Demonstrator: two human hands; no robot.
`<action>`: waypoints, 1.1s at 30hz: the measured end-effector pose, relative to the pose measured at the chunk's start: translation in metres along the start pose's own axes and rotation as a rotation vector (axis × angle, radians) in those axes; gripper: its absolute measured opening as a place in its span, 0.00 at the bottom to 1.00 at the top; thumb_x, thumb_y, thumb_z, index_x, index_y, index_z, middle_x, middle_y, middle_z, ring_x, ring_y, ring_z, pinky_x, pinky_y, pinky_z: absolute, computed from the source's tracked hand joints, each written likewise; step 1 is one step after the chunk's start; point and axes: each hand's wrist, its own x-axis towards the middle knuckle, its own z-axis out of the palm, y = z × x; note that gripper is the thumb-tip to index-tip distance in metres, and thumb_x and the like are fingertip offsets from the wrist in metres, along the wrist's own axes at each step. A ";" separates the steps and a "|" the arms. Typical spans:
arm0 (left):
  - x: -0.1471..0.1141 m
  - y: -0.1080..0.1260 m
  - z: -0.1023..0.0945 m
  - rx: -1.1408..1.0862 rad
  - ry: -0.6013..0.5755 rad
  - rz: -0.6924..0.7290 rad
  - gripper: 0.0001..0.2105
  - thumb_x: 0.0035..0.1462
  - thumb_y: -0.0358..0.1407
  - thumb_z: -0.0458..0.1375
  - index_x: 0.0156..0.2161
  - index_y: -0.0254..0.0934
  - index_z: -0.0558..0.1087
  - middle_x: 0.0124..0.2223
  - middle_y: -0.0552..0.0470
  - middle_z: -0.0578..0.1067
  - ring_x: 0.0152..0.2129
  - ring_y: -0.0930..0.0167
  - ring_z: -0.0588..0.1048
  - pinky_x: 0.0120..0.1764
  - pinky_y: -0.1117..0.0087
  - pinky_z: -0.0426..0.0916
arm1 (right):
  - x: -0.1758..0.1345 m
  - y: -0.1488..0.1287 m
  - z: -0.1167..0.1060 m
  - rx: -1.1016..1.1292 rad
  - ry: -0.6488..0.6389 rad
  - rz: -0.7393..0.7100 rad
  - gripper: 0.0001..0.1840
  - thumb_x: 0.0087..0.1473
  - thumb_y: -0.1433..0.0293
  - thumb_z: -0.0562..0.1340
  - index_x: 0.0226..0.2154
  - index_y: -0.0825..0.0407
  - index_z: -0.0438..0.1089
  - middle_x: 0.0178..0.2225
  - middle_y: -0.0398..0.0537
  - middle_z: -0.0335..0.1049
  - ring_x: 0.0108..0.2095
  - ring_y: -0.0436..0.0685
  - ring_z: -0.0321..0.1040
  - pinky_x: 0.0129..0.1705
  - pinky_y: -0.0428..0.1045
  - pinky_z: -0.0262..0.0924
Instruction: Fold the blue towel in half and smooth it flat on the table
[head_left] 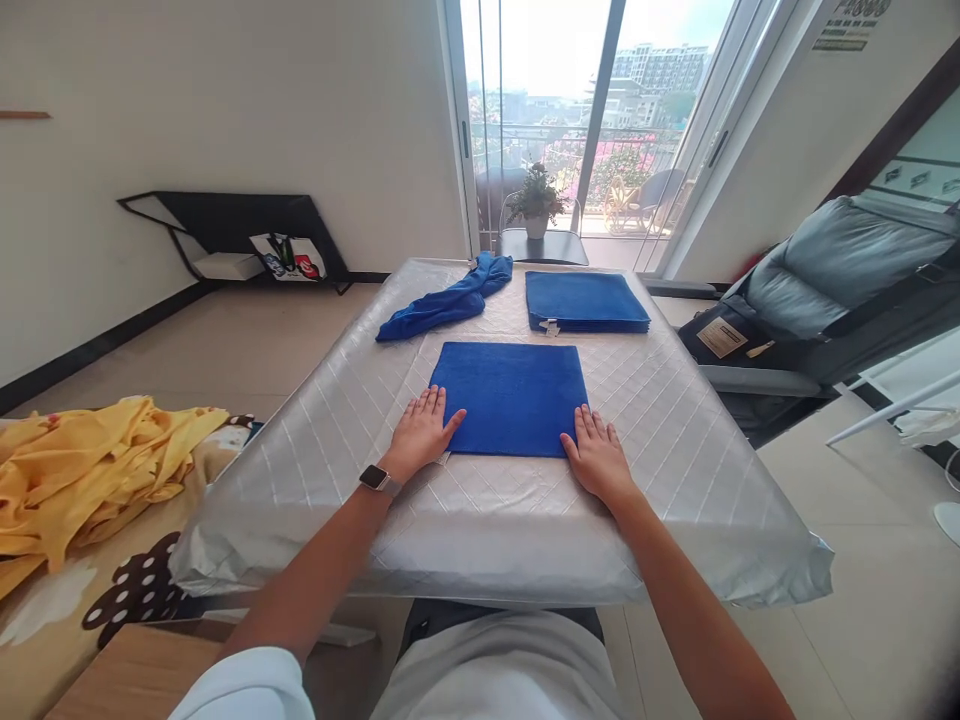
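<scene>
A blue cloth (514, 398), flat and folded to a near rectangle, lies on the table's silver quilted cover (525, 510) in front of me. My left hand (424, 430) rests at its left edge, fingers stretched out and pointing away from me. At the opposite edge, my right hand (598, 452) lies with its fingers extended, the tips touching the cloth's border. Neither hand grips anything. Beyond the cloth, to the right, sits a neat stack of folded blue cloths (586, 298) with a white tag at its front. A crumpled blue cloth (450, 300) lies at the back left.
Yellow fabric (105, 470) is heaped low on the left, near a wooden box (142, 672). A grey armchair (862, 270) with a black bag stands at the right. Behind the table, a potted plant (536, 200) sits on a chair before the glass door.
</scene>
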 end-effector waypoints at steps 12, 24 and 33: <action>-0.004 0.163 -0.001 -0.168 0.022 0.564 0.38 0.73 0.56 0.34 0.74 0.30 0.53 0.75 0.41 0.53 0.73 0.65 0.49 0.73 0.60 0.42 | 0.000 0.004 0.007 -0.026 0.063 -0.041 0.37 0.73 0.56 0.40 0.76 0.57 0.43 0.77 0.53 0.36 0.76 0.63 0.35 0.75 0.63 0.34; -0.021 0.052 0.002 -0.082 -0.021 0.300 0.37 0.72 0.57 0.36 0.75 0.33 0.51 0.76 0.44 0.51 0.73 0.63 0.49 0.73 0.58 0.45 | -0.002 0.001 0.000 -0.022 0.012 -0.015 0.37 0.73 0.56 0.39 0.76 0.58 0.41 0.77 0.51 0.34 0.76 0.62 0.33 0.75 0.61 0.33; -0.052 0.001 0.010 -0.086 0.050 0.081 0.42 0.70 0.60 0.37 0.75 0.28 0.50 0.76 0.38 0.49 0.74 0.60 0.48 0.72 0.55 0.46 | -0.001 0.004 0.002 -0.047 0.018 -0.012 0.37 0.73 0.56 0.39 0.76 0.57 0.41 0.77 0.50 0.35 0.76 0.61 0.33 0.75 0.61 0.34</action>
